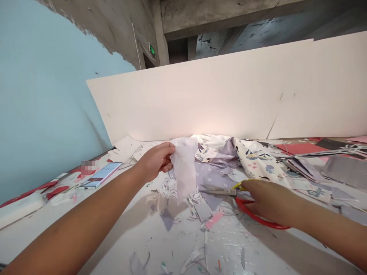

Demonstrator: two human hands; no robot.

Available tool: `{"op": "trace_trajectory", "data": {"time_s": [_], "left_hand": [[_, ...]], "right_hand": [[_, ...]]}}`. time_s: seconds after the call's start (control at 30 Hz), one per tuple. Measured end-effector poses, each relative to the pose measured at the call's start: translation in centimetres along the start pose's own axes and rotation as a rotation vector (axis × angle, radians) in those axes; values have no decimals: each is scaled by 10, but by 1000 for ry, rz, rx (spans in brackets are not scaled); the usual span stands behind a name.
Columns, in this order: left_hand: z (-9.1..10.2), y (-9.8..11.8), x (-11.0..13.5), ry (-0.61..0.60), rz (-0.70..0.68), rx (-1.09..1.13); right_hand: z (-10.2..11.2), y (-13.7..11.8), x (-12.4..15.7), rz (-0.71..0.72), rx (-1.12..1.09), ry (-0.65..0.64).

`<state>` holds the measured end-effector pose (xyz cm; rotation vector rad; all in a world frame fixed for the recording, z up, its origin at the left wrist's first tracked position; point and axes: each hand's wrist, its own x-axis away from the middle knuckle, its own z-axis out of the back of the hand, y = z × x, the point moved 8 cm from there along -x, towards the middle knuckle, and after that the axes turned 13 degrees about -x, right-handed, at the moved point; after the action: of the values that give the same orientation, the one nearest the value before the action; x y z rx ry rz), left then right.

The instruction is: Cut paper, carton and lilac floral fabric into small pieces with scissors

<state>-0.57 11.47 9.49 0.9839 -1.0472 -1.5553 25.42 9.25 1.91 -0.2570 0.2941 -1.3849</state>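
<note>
My left hand (157,161) pinches a pale lilac piece of fabric (185,168) by its upper left corner, and the piece hangs down over the table. In my right hand (266,200) is a pair of scissors (220,190) with one yellow and one red handle. The blades point left toward the hanging piece, slightly parted and apart from it. Behind both hands lies a heap of lilac flowered fabric (210,173) and white fabric with blue and pink flowers (255,158). Small fabric scraps (169,189) lie below the held piece.
A phone (101,175) lies on the table (160,244) at left, near red scraps (57,192) and a white box-like object (21,210). A pink strip (214,219) lies near the middle. Folded grey-lilac fabric (346,170) and cords are at right. A white board (218,95) stands behind.
</note>
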Motion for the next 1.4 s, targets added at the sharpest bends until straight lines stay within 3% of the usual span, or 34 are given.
{"op": "trace_trajectory", "data": {"time_s": [0.1,0.17,0.27,0.33,0.43,0.57,0.63,0.73,0.9,1.03,1.1,1.23,1.4], "left_hand": [[-13,4,-3,-24,-37,31],[-26,6,-4,-75,-55,44],[-48,10,-1,-174,-60,37],[-58,12,0,-215,-57,11],[-58,13,-4,-184,-74,-24],[-39,-6,-11,-50,-96,81],[-41,-29,-12,-94,-31,148],[-60,-60,-7,-279,88,97],[-59,-83,-8,-136,185,91],[-65,-88,-4,-142,233,159],[-64,-79,-2,-101,138,191],[-54,-49,4,18,-182,127],[-44,-53,0,118,-191,16]], "right_hand": [[-8,-4,4,18,-91,-88],[1,-9,7,21,-212,-60],[17,-26,7,39,-611,17],[17,-49,3,130,-941,-53],[8,-85,-9,251,-1211,-220],[-7,-97,-27,203,-1394,-268],[-16,-94,-34,162,-1442,-238],[-29,-89,-39,115,-1458,-213],[-45,-89,-40,80,-1496,-211],[-55,-94,-36,105,-1528,-235],[-53,-96,-33,161,-1520,-205],[-31,-96,-30,369,-1378,-44],[-24,-86,-40,336,-1389,15]]}}
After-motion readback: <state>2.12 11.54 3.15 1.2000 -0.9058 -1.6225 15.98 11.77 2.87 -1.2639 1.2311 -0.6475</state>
